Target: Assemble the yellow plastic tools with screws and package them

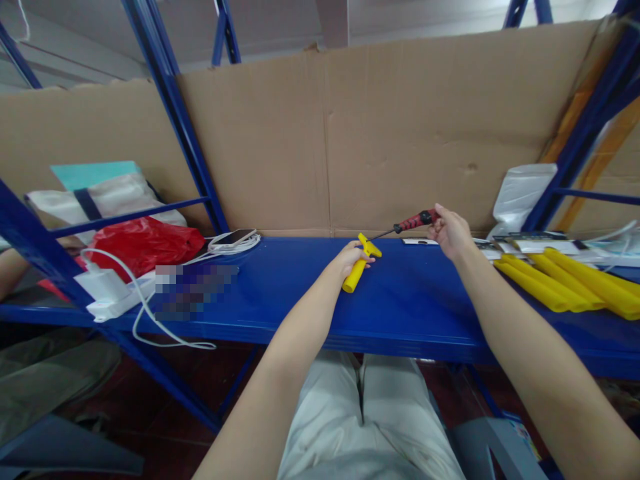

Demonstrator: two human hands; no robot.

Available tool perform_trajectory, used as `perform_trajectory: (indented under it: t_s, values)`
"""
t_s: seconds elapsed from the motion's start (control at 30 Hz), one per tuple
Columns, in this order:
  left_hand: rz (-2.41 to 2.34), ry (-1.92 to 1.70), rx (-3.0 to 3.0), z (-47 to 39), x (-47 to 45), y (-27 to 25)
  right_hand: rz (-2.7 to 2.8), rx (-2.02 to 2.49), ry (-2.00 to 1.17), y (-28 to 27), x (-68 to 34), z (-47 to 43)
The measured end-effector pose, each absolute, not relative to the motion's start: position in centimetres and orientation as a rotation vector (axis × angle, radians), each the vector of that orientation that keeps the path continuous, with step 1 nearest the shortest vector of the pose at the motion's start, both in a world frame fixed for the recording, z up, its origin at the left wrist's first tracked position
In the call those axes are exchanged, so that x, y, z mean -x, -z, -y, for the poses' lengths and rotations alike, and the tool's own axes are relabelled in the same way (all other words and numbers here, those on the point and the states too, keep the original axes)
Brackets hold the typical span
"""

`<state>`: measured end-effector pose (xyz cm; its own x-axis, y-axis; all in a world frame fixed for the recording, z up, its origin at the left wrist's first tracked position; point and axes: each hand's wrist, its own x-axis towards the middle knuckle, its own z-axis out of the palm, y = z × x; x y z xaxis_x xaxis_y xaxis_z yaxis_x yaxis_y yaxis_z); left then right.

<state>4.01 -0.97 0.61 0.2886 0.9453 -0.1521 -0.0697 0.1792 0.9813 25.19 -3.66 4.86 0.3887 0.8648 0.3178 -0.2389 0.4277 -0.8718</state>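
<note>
My left hand [354, 257] is closed around a yellow plastic handle [353, 279], just above the blue shelf top. A wider yellow head sticks out above my fingers. My right hand [450, 230] grips the end of a screwdriver [413, 221] with a red and black handle. Its thin dark shaft slants down to the left, and the tip meets the head of the yellow piece. Whether the tip sits in a screw is too small to see. To the right of my right hand, several yellow tubular pieces [565, 283] lie side by side.
Cardboard [400, 120] walls off the back of the blue shelf [280, 293]. On the left are a phone [233, 238] on coiled white cable, a red plastic bag [145, 247] and a white power strip [117, 303]. A white plastic bag [523, 197] leans at the right post. Another person's arm shows far left.
</note>
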Motion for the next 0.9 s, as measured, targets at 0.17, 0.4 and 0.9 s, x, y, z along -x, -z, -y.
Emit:
perform_trajectory:
  t_s: [0.17,0.4,0.9]
  values:
    - [-1.005,-0.928,-1.137,0.98,-4.07,-0.64,0.890,0.849,-0.815,-5.04,-24.83,4.09]
    - [-0.994,-0.935,-1.136,0.76,-4.09,-0.45,0.897,0.869,-0.888,-5.45,-24.74,4.43]
    - [-1.011,-0.932,-1.142,0.70,-4.07,-0.49,0.905,0.854,-0.837,-4.80,-25.21,3.74]
